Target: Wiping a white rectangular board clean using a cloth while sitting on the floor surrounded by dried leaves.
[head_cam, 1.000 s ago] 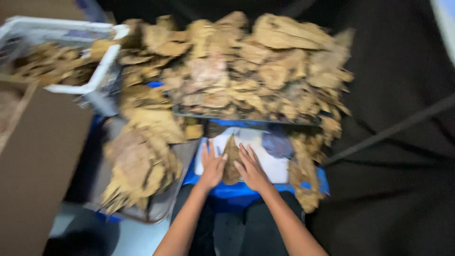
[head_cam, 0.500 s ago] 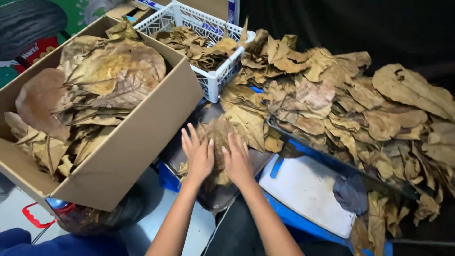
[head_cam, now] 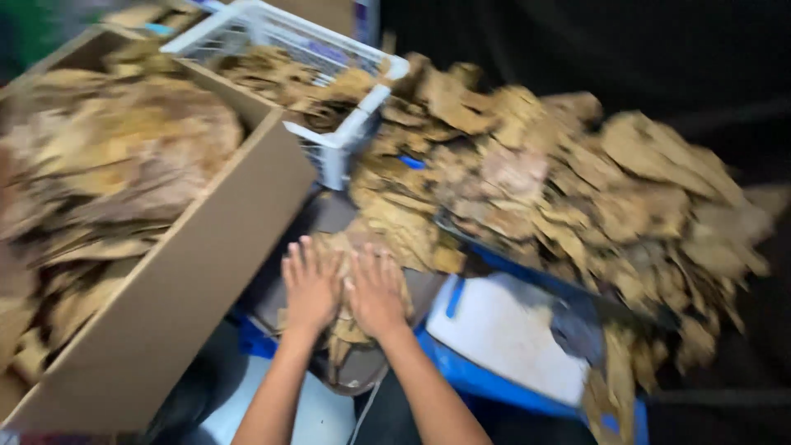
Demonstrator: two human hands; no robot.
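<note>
Dim scene, black background, heavy motion blur throughout, softest at edges

Both hands, left hand (head_cam: 311, 284) and right hand (head_cam: 376, 291), have moved from the white board (head_cam: 511, 334) onto the stack of dry brown leaves (head_cam: 350, 325) beside the brown cardboard box (head_cam: 189, 280).

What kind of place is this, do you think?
Probably an informal sorting spot for dried leaves: a big heap of brown dried leaves, a leaf-filled brown cardboard box and a white plastic basket, with both hands pressing a small stack.
</note>
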